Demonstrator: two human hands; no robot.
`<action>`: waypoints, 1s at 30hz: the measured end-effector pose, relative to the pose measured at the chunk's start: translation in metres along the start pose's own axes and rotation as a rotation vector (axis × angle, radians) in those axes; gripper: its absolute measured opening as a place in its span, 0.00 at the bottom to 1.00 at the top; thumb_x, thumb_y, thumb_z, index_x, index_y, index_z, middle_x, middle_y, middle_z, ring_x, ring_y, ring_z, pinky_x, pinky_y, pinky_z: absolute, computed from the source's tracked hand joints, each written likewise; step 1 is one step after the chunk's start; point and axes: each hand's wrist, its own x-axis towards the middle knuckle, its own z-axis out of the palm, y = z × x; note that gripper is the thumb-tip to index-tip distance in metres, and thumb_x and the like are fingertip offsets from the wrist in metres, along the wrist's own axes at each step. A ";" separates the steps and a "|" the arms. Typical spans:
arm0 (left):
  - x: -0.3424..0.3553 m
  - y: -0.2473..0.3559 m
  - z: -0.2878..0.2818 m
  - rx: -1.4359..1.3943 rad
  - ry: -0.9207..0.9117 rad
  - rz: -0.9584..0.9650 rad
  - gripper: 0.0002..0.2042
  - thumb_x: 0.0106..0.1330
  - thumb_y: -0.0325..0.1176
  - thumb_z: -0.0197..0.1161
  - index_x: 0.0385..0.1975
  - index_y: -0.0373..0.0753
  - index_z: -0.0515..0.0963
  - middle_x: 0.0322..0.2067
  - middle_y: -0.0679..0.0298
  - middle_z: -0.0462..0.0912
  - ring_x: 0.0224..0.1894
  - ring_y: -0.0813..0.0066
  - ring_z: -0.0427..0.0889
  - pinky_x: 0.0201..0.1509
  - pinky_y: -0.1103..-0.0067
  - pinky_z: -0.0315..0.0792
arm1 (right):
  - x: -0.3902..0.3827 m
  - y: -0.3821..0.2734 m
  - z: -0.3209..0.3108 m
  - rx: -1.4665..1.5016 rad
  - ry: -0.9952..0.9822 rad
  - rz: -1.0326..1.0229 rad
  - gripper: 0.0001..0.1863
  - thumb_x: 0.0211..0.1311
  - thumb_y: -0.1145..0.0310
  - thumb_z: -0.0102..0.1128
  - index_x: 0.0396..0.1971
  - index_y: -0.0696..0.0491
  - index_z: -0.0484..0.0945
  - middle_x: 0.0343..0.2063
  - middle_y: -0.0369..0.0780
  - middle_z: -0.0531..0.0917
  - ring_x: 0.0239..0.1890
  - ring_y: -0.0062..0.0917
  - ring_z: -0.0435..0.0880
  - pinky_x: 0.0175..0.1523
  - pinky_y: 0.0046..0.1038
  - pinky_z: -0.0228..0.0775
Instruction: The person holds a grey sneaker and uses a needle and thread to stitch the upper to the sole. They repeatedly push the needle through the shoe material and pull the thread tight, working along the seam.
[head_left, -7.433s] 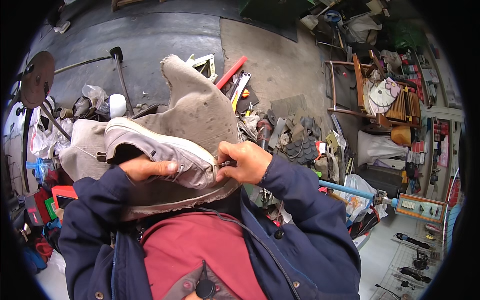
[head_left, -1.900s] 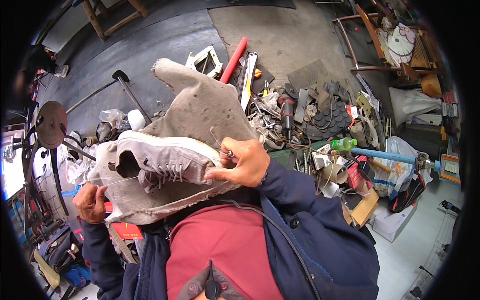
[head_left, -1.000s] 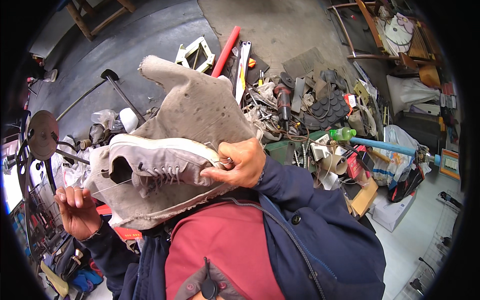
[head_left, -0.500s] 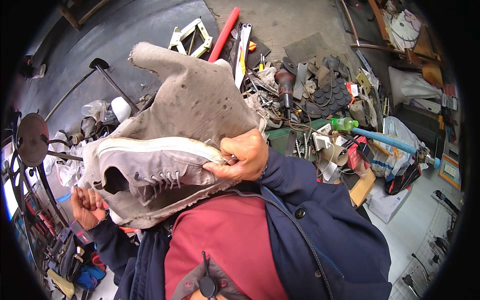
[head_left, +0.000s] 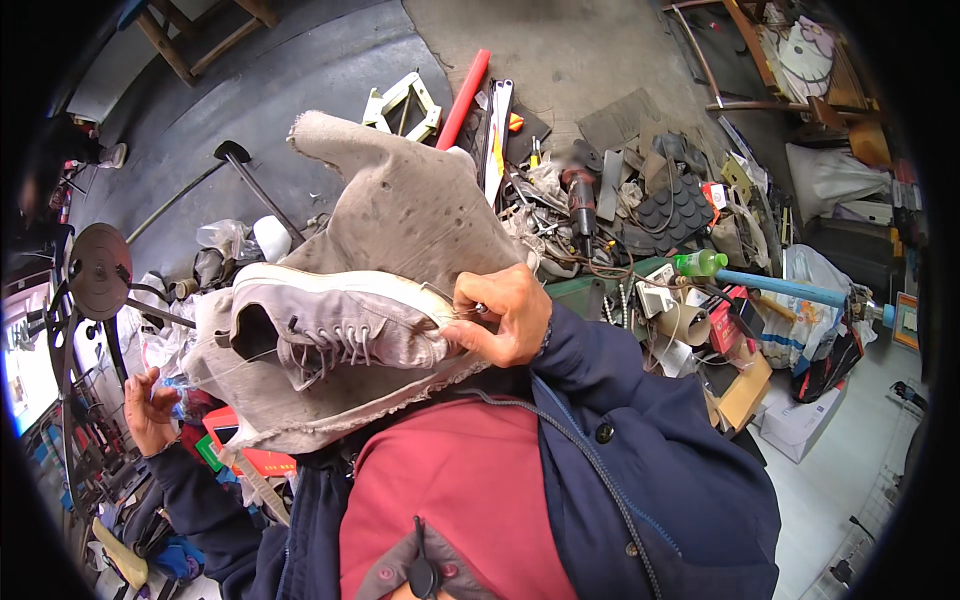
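Observation:
A grey lace-up shoe [head_left: 385, 325] with a white sole lies on its side across a worn, spotted grey cloth [head_left: 400, 215] over my lap, toe to the right. My right hand [head_left: 505, 315] is closed on the toe, thumb against the upper near the sole edge. A small shiny metal piece shows between its fingers; its kind I cannot make out. Out to the left, my left hand [head_left: 150, 410] is raised with its fingers pinched together. From it a thin pale thread [head_left: 235, 371] stretches across the shoe's opening toward the toe.
A cluttered heap holds an angle grinder [head_left: 581, 205], a green bottle [head_left: 700, 263] and a blue rod [head_left: 785, 288]. Beyond the cloth lie a red bar [head_left: 465, 100] and a pale folding metal frame [head_left: 403, 105]. A stand with a round disc [head_left: 100, 270] rises at the left.
My left hand has moved down and outward from the shoe, drawing the thread out. My right hand keeps its grip on the toe. The whole view has shifted slightly.

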 end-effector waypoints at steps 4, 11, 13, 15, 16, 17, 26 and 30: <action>-0.019 0.030 0.023 0.741 0.291 0.226 0.15 0.76 0.42 0.64 0.53 0.40 0.75 0.52 0.57 0.83 0.29 0.80 0.82 0.30 0.82 0.75 | -0.001 -0.003 -0.007 0.009 -0.045 -0.012 0.13 0.59 0.63 0.72 0.28 0.53 0.75 0.17 0.41 0.79 0.19 0.34 0.80 0.26 0.32 0.67; -0.124 0.034 0.192 0.292 -0.223 0.373 0.09 0.72 0.23 0.56 0.49 0.33 0.72 0.46 0.55 0.84 0.49 0.70 0.81 0.61 0.74 0.71 | -0.003 -0.006 -0.012 0.018 -0.084 0.013 0.13 0.58 0.64 0.72 0.32 0.53 0.76 0.19 0.41 0.79 0.20 0.35 0.80 0.28 0.33 0.67; -0.122 0.031 0.221 0.160 -0.393 0.117 0.19 0.70 0.29 0.64 0.56 0.35 0.67 0.50 0.57 0.82 0.54 0.71 0.79 0.63 0.75 0.69 | -0.004 -0.006 -0.012 0.013 -0.093 0.006 0.13 0.58 0.64 0.73 0.33 0.53 0.76 0.19 0.41 0.79 0.20 0.35 0.80 0.28 0.33 0.68; -0.101 0.032 0.236 0.064 -0.587 -0.005 0.22 0.69 0.32 0.67 0.58 0.36 0.67 0.51 0.60 0.80 0.55 0.73 0.77 0.63 0.75 0.68 | -0.005 -0.005 -0.012 -0.005 -0.094 0.012 0.14 0.58 0.64 0.73 0.34 0.53 0.76 0.19 0.41 0.79 0.21 0.35 0.80 0.29 0.34 0.68; -0.095 0.034 0.239 0.056 -0.644 -0.026 0.24 0.68 0.32 0.69 0.58 0.35 0.67 0.49 0.63 0.78 0.54 0.76 0.76 0.62 0.77 0.68 | -0.006 -0.004 -0.012 -0.015 -0.096 0.016 0.14 0.58 0.64 0.73 0.34 0.53 0.76 0.19 0.41 0.79 0.21 0.36 0.81 0.29 0.34 0.69; -0.085 0.033 0.243 0.064 -0.651 -0.009 0.22 0.67 0.32 0.69 0.57 0.35 0.70 0.48 0.66 0.78 0.53 0.77 0.76 0.61 0.79 0.67 | -0.007 -0.003 -0.012 -0.025 -0.103 0.022 0.14 0.58 0.64 0.73 0.34 0.53 0.76 0.19 0.41 0.79 0.21 0.36 0.81 0.29 0.34 0.69; -0.062 0.026 0.241 0.039 -0.843 -0.133 0.37 0.65 0.45 0.71 0.68 0.27 0.68 0.61 0.57 0.78 0.64 0.68 0.75 0.71 0.72 0.65 | -0.009 0.003 -0.011 0.001 -0.064 0.011 0.16 0.58 0.63 0.76 0.34 0.56 0.77 0.23 0.40 0.79 0.19 0.31 0.77 0.28 0.30 0.67; -0.046 0.027 0.253 0.063 -0.997 -0.355 0.36 0.61 0.38 0.77 0.66 0.30 0.71 0.60 0.60 0.80 0.63 0.69 0.76 0.71 0.71 0.66 | -0.005 0.006 -0.012 0.009 -0.110 0.011 0.15 0.59 0.65 0.76 0.34 0.56 0.78 0.24 0.41 0.80 0.21 0.33 0.79 0.29 0.31 0.69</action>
